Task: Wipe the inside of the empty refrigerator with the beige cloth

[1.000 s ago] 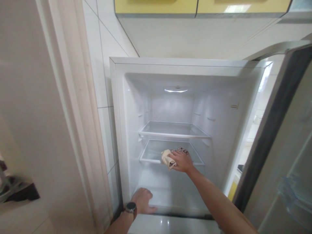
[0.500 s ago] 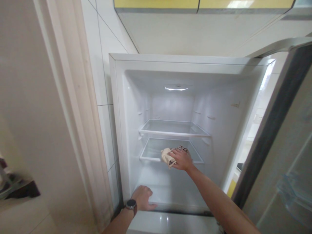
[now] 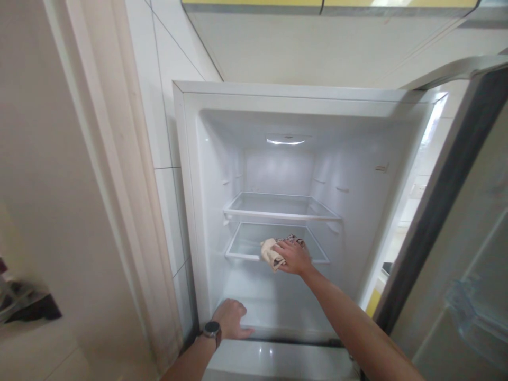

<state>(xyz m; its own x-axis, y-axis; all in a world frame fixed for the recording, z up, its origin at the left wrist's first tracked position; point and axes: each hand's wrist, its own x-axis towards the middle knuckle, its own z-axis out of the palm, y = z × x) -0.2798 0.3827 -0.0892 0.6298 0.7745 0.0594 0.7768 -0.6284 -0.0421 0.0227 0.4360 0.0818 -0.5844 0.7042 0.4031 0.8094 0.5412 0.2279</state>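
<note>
Cloth (image 3: 270,253) is held bunched in the right hand (image 3: 296,257) at the front edge of the lower shelf (image 3: 246,244), apparently to keep folds together; the left hand (image 3: 230,318), thumb spread, empty, is placed at the lower left of the fridge (image 3: 309,101), presumably for bracing.

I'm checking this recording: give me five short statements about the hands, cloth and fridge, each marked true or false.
1. The right hand holds a cloth. True.
2. The fridge door is shut. False: it stands open.
3. The cloth is by the lower shelf. True.
4. The left hand grips the upper shelf. False: the left hand is well below the upper shelf, at the fridge's lower front.
5. A watch is worn on the left wrist. True.
</note>
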